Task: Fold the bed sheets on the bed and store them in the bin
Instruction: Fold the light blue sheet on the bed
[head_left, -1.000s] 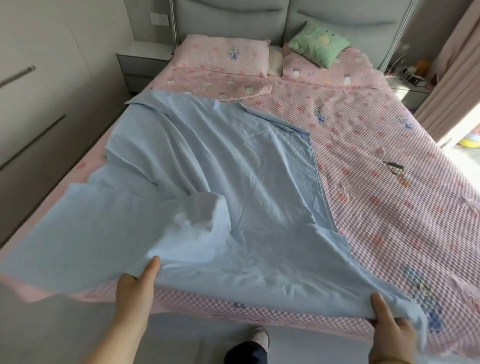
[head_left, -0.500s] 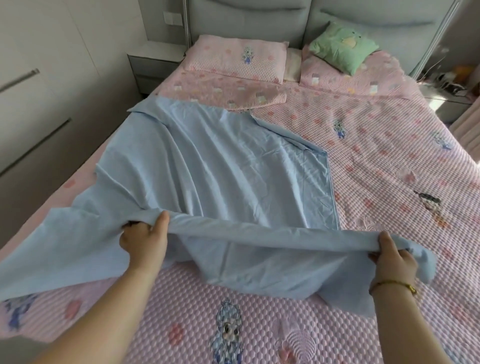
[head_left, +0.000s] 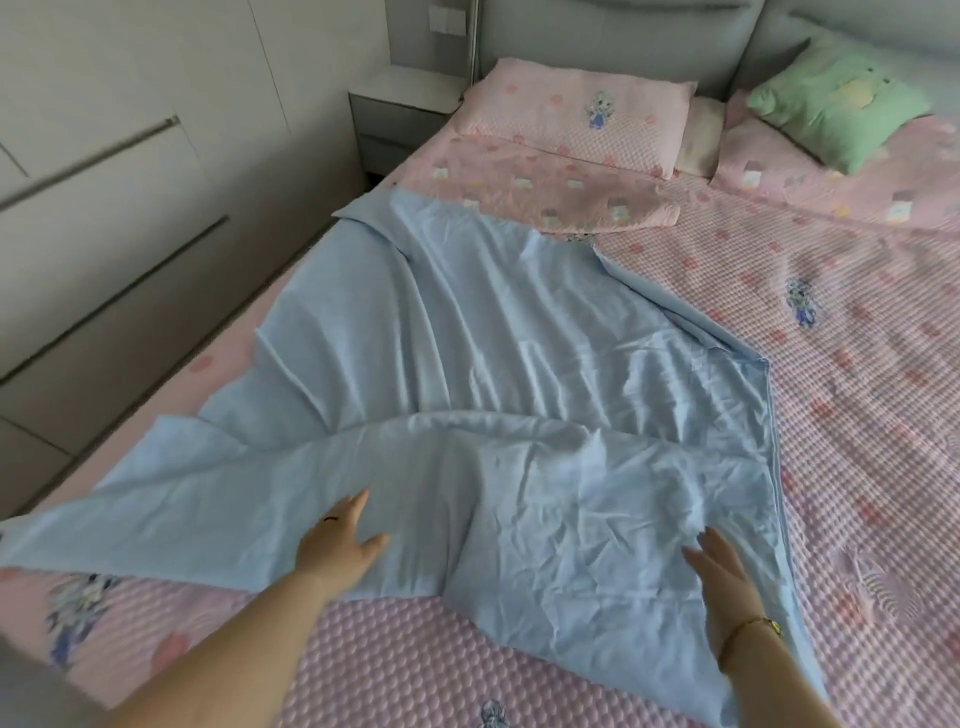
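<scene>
Light blue bed sheet (head_left: 519, 364) lies rumpled across the frame's centre on the pink bed (head_left: 831, 415); left hand (head_left: 340, 543) and right hand (head_left: 719, 577) press flat, fingers released (nothing gripped); soft, light, probably slippery, best pinched at corners.

Both hands (head_left: 340, 545) press flat on the blue sheet (head_left: 509, 364) (fingers (head_left: 701, 558) straight).

Left hand (head_left: 340, 545) and right hand (head_left: 719, 574) reach forward, fingers straight, palms down.
</scene>
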